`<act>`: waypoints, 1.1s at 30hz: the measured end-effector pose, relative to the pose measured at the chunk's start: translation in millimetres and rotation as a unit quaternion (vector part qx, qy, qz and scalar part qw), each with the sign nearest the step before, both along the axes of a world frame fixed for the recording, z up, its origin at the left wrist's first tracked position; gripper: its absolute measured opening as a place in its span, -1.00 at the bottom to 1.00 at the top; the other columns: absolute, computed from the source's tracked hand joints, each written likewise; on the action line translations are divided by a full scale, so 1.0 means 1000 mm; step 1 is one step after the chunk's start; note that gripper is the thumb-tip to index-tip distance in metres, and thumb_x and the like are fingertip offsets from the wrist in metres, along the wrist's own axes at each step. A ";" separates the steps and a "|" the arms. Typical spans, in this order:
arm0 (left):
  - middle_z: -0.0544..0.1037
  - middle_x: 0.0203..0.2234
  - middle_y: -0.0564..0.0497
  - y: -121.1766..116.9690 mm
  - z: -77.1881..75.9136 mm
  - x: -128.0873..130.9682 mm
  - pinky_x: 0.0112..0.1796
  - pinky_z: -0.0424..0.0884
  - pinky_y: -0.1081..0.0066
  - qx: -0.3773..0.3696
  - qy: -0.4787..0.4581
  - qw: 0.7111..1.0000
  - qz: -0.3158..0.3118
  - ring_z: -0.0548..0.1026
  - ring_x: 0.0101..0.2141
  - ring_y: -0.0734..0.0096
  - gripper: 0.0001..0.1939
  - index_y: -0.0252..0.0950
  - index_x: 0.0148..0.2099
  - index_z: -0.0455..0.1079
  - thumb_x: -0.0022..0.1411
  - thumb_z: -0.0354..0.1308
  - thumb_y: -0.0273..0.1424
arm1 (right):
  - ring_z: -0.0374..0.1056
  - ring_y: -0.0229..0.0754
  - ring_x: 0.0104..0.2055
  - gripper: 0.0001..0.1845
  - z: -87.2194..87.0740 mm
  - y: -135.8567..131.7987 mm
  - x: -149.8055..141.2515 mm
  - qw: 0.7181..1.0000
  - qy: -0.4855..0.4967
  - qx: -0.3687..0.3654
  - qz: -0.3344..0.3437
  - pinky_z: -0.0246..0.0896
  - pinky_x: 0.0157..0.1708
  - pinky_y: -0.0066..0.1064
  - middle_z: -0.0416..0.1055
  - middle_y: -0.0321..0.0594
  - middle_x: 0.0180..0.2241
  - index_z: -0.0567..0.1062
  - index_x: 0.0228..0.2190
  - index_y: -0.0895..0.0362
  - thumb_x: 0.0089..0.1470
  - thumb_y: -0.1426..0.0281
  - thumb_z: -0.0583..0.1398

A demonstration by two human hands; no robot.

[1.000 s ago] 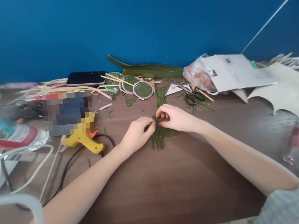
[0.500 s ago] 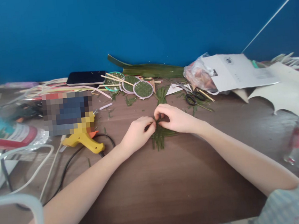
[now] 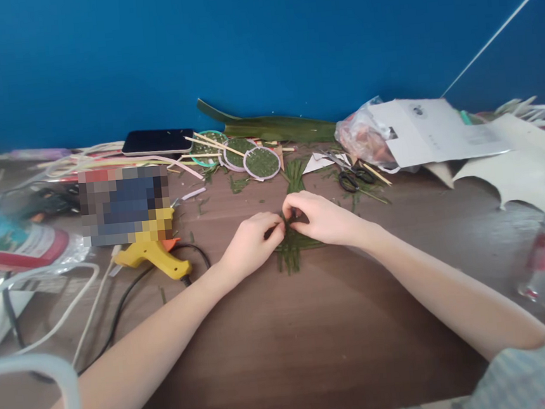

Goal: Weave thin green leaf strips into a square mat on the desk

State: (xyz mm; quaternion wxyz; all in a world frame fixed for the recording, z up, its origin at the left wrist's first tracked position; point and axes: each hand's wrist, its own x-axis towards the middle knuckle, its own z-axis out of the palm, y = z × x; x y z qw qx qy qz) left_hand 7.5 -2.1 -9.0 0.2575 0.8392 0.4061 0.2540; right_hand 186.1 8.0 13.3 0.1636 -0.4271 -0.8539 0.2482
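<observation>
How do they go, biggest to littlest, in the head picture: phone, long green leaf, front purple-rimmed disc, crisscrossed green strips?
1. Long green leaf
2. Phone
3. Front purple-rimmed disc
Unsure: crisscrossed green strips, partly covered, nearer the camera.

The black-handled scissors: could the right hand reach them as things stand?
Probably yes: the scissors lie just beyond the right hand, nothing visibly covering them, though it's at the green strips.
</observation>
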 end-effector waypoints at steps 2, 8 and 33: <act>0.47 -0.46 0.04 0.000 0.000 0.000 -0.29 0.31 0.44 0.000 0.001 1.000 0.000 0.41 -0.38 0.45 -0.81 -0.30 -0.42 0.31 0.16 -0.10 -0.47 | 0.15 -0.19 -0.30 -0.85 0.000 0.000 0.000 1.000 0.000 -0.001 -0.001 0.04 -0.29 -0.37 0.27 -0.23 -0.39 0.21 -0.44 0.11 -0.12 0.57 0.05; 0.47 -0.46 0.03 0.000 0.001 0.000 -0.29 0.30 0.44 0.000 0.005 1.000 0.001 0.41 -0.38 0.44 -0.81 -0.31 -0.43 0.31 0.16 -0.09 -0.47 | 0.16 -0.21 -0.32 -0.83 -0.001 0.001 0.000 1.000 0.015 -0.017 -0.006 0.05 -0.32 -0.40 0.27 -0.26 -0.40 0.20 -0.43 0.10 -0.13 0.58 0.05; 0.46 -0.47 0.03 0.000 0.001 0.000 -0.30 0.29 0.46 -0.001 -0.003 1.000 -0.003 0.40 -0.39 0.45 -0.81 -0.31 -0.43 0.30 0.16 -0.10 -0.47 | 0.18 -0.15 -0.26 -0.78 -0.001 -0.001 0.000 0.999 -0.030 0.010 0.007 0.05 -0.28 -0.34 0.30 -0.19 -0.34 0.23 -0.33 0.11 -0.09 0.59 0.03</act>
